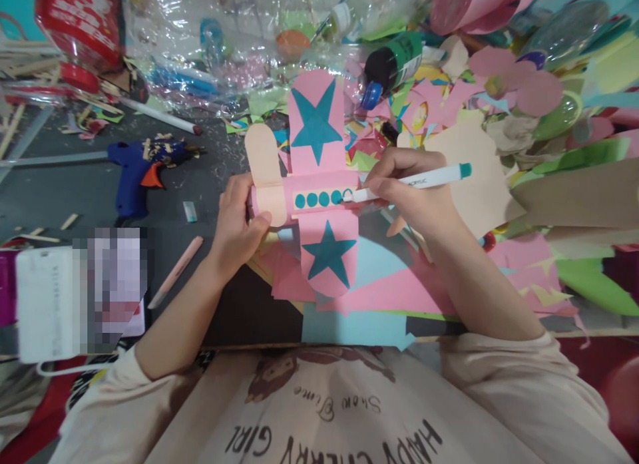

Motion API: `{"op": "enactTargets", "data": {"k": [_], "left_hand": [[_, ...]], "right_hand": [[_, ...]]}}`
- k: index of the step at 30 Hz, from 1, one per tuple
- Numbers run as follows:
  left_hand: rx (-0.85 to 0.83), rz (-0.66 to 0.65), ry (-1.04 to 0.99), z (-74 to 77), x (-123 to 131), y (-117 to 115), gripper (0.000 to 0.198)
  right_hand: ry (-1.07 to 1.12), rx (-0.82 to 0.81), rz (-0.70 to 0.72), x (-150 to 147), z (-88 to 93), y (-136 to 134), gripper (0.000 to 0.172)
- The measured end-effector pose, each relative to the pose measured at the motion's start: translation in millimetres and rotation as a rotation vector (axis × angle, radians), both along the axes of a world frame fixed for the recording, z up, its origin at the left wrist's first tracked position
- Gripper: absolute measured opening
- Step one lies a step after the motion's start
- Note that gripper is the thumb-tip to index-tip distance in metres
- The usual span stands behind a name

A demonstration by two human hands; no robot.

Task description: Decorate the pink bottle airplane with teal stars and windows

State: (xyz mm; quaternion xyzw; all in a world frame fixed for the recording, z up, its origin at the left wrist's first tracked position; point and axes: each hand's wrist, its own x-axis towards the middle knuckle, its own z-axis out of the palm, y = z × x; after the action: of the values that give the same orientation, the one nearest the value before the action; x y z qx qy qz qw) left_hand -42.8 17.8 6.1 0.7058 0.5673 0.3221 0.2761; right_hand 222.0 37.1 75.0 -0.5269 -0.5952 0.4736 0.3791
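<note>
A pink paper airplane model (319, 183) lies across the middle, with a teal star on each wing and a peach tail piece (264, 151) at its left end. My left hand (238, 218) grips that tail end, thumb on the peach paper. Along the body runs a pale strip (327, 208) bearing a row of several teal dots; the rightmost circle is only partly coloured. In my right hand (409, 181) is a white acrylic marker (429, 178) with a teal end. Its tip touches or nearly touches the strip near the right-hand dots.
A blue glue gun (132, 171) and a pink pen (176, 272) lie left, beyond a white box-shaped device (47, 304). Paper scraps (399, 284) spread under and right of the model. Plastic bottles, including a green-and-black one (394, 64), crowd the back.
</note>
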Motion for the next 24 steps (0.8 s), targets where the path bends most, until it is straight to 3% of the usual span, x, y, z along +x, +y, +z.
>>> {"op": "enactTargets", "data": {"k": [9,16,20,24], "left_hand": [[0.022,0.02,-0.049,-2.1,-2.8,-3.3,0.042],[0.047,0.055,-0.074,2.3,-3.0,1.4,0.031],[0.062,0.071,-0.069,4.6,-2.0,2.4,0.031],[0.052,0.065,-0.076,4.9,-1.5,2.1,0.03]], "right_hand": [[0.193,0.066,0.006,-6.5,-2.8,-2.5,0.016],[0.18,0.11,0.091,3.2,-1.5,-4.2,0.015],[0.088,0.057,0.137,2.5,1.7,-8.0,0.007],[0.044,0.093,0.134,-2.1,-0.9,-9.7,0.013]]}}
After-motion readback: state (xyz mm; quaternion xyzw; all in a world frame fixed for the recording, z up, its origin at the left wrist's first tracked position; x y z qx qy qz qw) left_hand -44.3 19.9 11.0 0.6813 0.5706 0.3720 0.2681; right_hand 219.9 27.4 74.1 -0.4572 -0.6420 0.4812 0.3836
